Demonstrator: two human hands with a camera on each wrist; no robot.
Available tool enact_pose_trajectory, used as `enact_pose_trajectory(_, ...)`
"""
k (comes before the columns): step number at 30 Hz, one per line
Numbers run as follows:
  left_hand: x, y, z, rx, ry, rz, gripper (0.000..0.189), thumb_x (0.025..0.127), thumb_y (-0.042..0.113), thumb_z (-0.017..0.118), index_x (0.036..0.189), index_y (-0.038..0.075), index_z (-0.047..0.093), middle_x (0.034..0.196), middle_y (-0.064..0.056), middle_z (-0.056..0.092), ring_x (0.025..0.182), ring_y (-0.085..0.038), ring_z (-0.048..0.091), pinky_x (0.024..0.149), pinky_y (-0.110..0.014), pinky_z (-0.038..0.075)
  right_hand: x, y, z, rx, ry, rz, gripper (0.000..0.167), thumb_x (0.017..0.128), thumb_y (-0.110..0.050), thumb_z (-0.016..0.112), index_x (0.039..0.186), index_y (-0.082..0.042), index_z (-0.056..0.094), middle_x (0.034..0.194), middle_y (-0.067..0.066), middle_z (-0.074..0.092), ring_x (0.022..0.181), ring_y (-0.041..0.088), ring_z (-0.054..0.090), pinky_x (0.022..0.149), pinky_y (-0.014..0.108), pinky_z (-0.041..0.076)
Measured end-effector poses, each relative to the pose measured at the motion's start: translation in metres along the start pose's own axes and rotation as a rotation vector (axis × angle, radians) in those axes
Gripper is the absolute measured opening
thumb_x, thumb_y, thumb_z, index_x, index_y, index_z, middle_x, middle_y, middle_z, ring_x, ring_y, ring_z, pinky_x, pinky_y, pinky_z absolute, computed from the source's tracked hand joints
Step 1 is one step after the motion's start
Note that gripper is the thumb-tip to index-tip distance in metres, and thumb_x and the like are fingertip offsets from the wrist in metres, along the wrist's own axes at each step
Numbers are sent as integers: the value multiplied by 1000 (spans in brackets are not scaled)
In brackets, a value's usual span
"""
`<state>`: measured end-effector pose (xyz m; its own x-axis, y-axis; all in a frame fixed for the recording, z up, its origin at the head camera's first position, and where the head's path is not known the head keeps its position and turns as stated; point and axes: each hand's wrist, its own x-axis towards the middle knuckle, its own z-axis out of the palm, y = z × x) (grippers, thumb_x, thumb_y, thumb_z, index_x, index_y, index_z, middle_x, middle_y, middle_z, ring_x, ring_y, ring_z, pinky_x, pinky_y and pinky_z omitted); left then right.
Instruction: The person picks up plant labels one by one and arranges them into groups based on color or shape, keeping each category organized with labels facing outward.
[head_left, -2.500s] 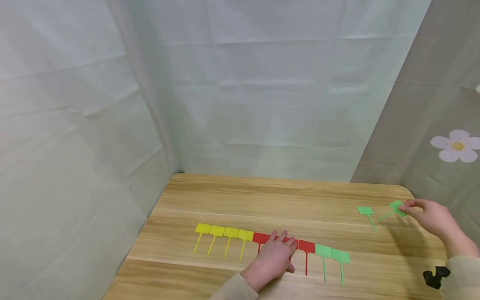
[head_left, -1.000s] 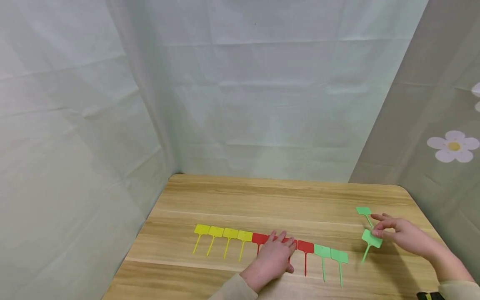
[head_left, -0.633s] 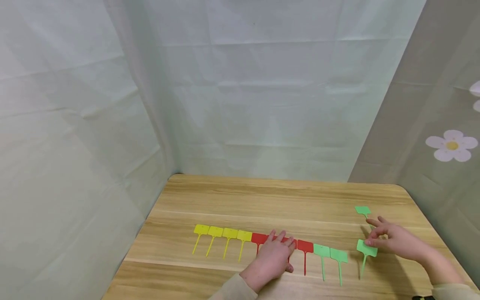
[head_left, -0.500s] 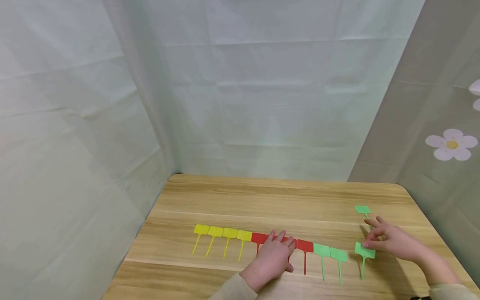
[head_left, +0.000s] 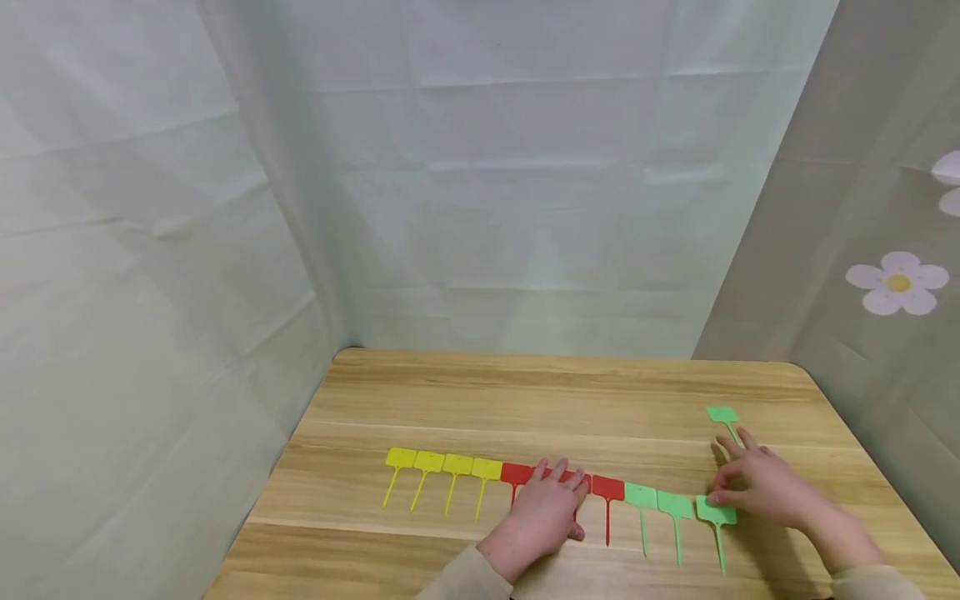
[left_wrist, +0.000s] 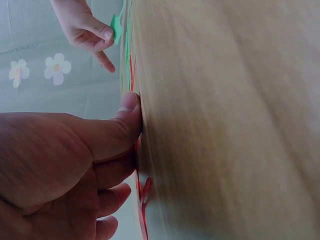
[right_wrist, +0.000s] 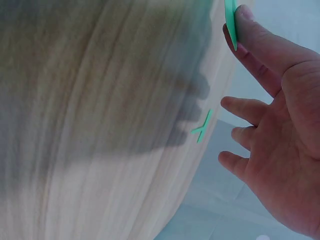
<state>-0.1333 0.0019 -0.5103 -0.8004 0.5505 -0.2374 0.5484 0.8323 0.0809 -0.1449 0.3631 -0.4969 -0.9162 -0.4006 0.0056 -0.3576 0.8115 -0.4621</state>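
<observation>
My right hand (head_left: 767,485) pinches a green plant tag (head_left: 718,511) by its square head between thumb and index finger, its thin stem pointing down. In the right wrist view the held tag (right_wrist: 230,24) shows edge-on, other fingers spread. Just left of it, two green tags (head_left: 675,505) end a row lying on the table. Spread fingers of my left hand (head_left: 542,507) rest on the red tags (head_left: 607,487) mid-row, partly hiding them. Yellow tags (head_left: 429,462) make up the row's left end. Another green tag (head_left: 722,414) lies apart, farther back, near my right fingertips.
The wooden table (head_left: 525,387) has rounded back corners. Pale cloth hangs behind it (head_left: 540,208) and along the left side; a greyish cloth with a white flower (head_left: 898,283) hangs at the right.
My right hand has carried the green tag from the back right, leftward and toward me, up close to the row's right end, turning its stem downward. The left hand has stayed put.
</observation>
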Motion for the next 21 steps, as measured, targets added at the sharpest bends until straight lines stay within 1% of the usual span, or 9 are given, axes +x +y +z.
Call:
enact_pose_trajectory(3, 0, 0, -1, 3, 1, -2, 74, 91, 53, 80, 158, 30, 57, 163, 15, 48, 157, -14, 34, 130, -41, 24, 2, -1, 3, -22, -1, 2, 25, 82, -36, 90, 73, -38, 66, 149, 47, 44, 141, 78, 19, 102, 92, 20)
enact_pose_trajectory(8, -1, -1, -1, 19, 18, 3, 74, 91, 53, 80, 157, 29, 58, 163, 14, 48, 157, -15, 35, 130, -42, 25, 3, -3, 5, -29, 3, 5, 28, 82, -36, 90, 72, -37, 64, 149, 47, 45, 142, 78, 18, 103, 91, 19)
enact_pose_trajectory(14, -3, 0, 0, 45, 44, 18, 75, 89, 54, 81, 156, 28, 59, 161, 14, 51, 156, -16, 37, 129, -42, 27, 4, -1, 7, -36, -20, 30, 29, 82, -38, 89, 72, -37, 62, 151, 47, 42, 143, 77, 16, 104, 90, 18)
enact_pose_trajectory(18, -3, 0, 0, 44, 45, 18, 74, 89, 54, 80, 156, 28, 59, 161, 14, 51, 156, -15, 37, 129, -42, 27, 2, 0, 9, -22, -21, 46, 29, 82, -37, 90, 72, -36, 62, 152, 47, 41, 144, 77, 14, 105, 90, 17)
enact_pose_trajectory(21, -2, 0, 0, 33, 34, 18, 74, 90, 53, 80, 156, 28, 59, 162, 13, 51, 157, -16, 36, 129, -43, 26, 2, 0, 11, -14, -16, 52, 30, 82, -37, 90, 72, -36, 62, 152, 47, 40, 145, 76, 13, 106, 89, 16)
